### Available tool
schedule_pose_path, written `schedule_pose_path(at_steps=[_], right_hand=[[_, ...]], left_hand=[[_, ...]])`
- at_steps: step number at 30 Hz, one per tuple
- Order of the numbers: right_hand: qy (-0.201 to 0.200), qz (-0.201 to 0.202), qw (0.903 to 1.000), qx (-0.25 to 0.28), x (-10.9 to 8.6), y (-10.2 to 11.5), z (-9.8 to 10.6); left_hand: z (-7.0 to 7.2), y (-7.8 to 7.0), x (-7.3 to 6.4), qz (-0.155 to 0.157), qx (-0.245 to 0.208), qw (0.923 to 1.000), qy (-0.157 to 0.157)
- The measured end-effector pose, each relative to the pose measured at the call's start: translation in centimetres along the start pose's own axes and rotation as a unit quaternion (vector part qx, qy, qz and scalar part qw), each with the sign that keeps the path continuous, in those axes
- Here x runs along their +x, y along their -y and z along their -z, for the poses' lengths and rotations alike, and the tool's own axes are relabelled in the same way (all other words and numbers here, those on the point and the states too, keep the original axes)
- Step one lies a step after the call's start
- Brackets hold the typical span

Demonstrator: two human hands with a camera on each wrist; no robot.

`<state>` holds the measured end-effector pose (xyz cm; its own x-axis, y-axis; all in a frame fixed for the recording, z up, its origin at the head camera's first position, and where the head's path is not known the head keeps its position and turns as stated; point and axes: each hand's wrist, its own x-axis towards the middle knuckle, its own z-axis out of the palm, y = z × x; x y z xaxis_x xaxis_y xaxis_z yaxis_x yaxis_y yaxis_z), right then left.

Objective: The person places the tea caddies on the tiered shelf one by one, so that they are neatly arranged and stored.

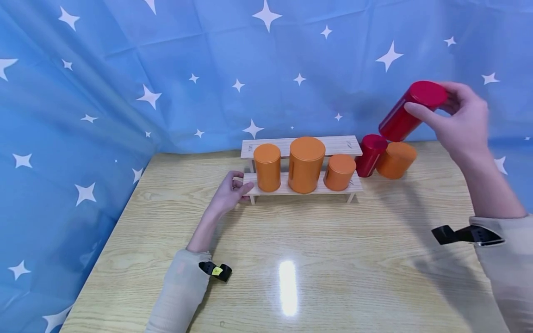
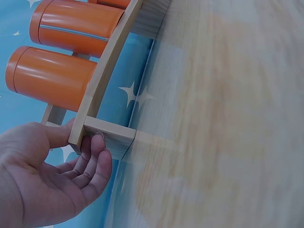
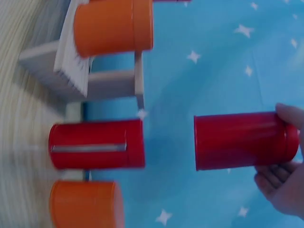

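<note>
My right hand [image 1: 466,120] holds a tall red canister [image 1: 410,111] by its lidded end, tilted in the air at the right. In the right wrist view this canister [image 3: 242,141] is apart from the shorter red canister [image 3: 97,144], which stands beside the shelf. At the left end of the two-step wooden shelf [image 1: 250,178], my left hand [image 1: 229,192] grips the lower step. The left wrist view shows the thumb above the board and fingers [image 2: 97,175] curled below it. Three orange canisters, small, large [image 1: 306,166] and short, stand on the lower step.
Another orange canister [image 1: 396,160] stands on the table right of the short red one, below the raised canister. A blue curtain with white stars [image 1: 229,60] hangs behind and left of the wooden table [image 1: 325,259]. The shelf's upper step [image 1: 339,144] is nearer the curtain.
</note>
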<state>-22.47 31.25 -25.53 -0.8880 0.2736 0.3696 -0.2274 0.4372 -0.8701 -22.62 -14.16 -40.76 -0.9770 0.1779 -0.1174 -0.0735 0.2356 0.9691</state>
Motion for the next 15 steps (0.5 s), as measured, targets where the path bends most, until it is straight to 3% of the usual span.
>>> schedule_pose_path(at_steps=[6,15], right_hand=[[0.033,0.038,0.9987,0.004,0.2,1.9,-3.0],[0.069,0.06,0.9956,-0.02,0.4,4.6,-7.6]], left_hand=[[0.0,-0.4,-0.2,0.003,-0.004,1.0,0.002],[0.0,0.0,0.1,0.002,-0.003,1.0,-0.002]])
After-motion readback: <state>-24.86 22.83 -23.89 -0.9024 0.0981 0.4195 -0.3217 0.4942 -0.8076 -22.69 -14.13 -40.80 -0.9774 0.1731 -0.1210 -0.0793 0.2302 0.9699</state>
